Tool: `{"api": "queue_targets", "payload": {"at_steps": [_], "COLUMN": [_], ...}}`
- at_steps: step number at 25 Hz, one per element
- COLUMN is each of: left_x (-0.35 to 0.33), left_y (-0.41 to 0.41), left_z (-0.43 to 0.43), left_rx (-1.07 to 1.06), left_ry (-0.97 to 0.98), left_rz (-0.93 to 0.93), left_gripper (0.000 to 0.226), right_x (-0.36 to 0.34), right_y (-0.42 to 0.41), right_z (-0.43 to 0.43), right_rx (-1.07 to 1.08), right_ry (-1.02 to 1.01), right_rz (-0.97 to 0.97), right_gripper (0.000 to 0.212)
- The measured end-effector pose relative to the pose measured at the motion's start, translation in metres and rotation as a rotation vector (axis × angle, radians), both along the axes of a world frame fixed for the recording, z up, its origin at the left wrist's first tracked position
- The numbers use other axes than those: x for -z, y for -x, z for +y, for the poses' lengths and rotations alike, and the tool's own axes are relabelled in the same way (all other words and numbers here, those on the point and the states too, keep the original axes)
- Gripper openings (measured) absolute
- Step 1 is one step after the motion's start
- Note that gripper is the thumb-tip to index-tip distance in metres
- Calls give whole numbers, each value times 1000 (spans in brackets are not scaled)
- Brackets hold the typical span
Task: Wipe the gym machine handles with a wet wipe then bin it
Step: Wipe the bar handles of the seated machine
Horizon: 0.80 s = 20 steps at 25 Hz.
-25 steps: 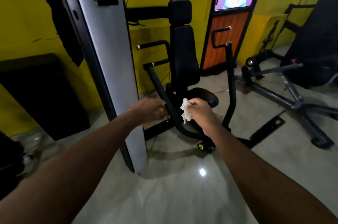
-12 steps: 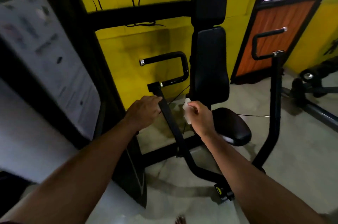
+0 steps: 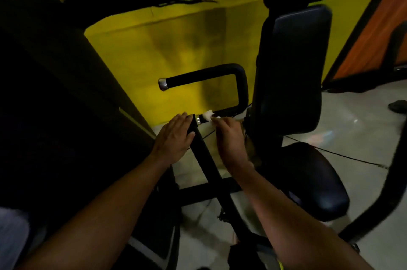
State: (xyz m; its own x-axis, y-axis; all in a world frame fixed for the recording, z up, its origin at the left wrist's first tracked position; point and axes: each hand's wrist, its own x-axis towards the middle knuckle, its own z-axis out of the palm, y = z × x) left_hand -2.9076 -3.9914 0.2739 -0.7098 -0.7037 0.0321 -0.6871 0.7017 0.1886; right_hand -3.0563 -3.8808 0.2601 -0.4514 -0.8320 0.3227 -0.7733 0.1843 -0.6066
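Yellow wall (image 3: 165,49) fills the space behind the handle (image 3: 239,84), a black U-shaped loop of tube that lies on its side with its bend toward the right. Left of the handle stands the machine's dark housing (image 3: 55,115), too shadowed to read any detail. Right of the handle rises the black back pad (image 3: 290,71), upright, and below and to the right of the handle sits the rounded black seat (image 3: 312,181) over the pale glossy floor (image 3: 352,126). An orange panel (image 3: 374,38) shows far right of the handle, past the back pad.

The black lever arm (image 3: 204,159) slants down from the handle's lower bar toward the bottom of the view. The left hand (image 3: 174,137) rests on the top end of this arm, just left of the handle's lower bar, fingers straight and pressed together. The right hand (image 3: 229,137) is just below the lower bar, its fingertips pinching the wet wipe (image 3: 208,113). The wipe is a small white bunch pressed on the lower bar, touching the metal collar (image 3: 197,119) where the bar meets the lever arm. The handle's upper bar ends in a small metal cap (image 3: 163,84) on its free left end.
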Motion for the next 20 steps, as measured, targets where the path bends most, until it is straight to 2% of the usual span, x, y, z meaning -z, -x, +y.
{"api": "queue_targets", "payload": {"at_steps": [2,5,7,9,13,16,18,20], "left_x": [18,39,48,57,70,68,69,70], "left_y": [15,25,25,21,15,18,16,14], "left_z": [-21,-43,-52,-59,-70,-72,-74,-77], "left_rx": [0,-15,-44,-22,58,65,95,109], "left_ry": [-23,-25,-53,-44,16,10,10,-17], "left_rz": [-30,-57,-74,-63,-9,10,30,50], "left_gripper": [61,58,61,60,51,51,51,52], "right_x": [15,28,38,53,58,62,50,40], "right_y": [17,23,21,35,48,39,48,49], "right_z": [-29,-63,-81,-92,-98,-111,-119,-119], "right_rx": [-57,-211,-348,-420,-203,-267,-212,-149], "right_ry": [-36,-135,-209,-172,-154,-164,-281,-419], "right_rz": [55,137,219,347,298,402,378,344], "right_gripper": [42,63,55,47,34,25,15,21]}}
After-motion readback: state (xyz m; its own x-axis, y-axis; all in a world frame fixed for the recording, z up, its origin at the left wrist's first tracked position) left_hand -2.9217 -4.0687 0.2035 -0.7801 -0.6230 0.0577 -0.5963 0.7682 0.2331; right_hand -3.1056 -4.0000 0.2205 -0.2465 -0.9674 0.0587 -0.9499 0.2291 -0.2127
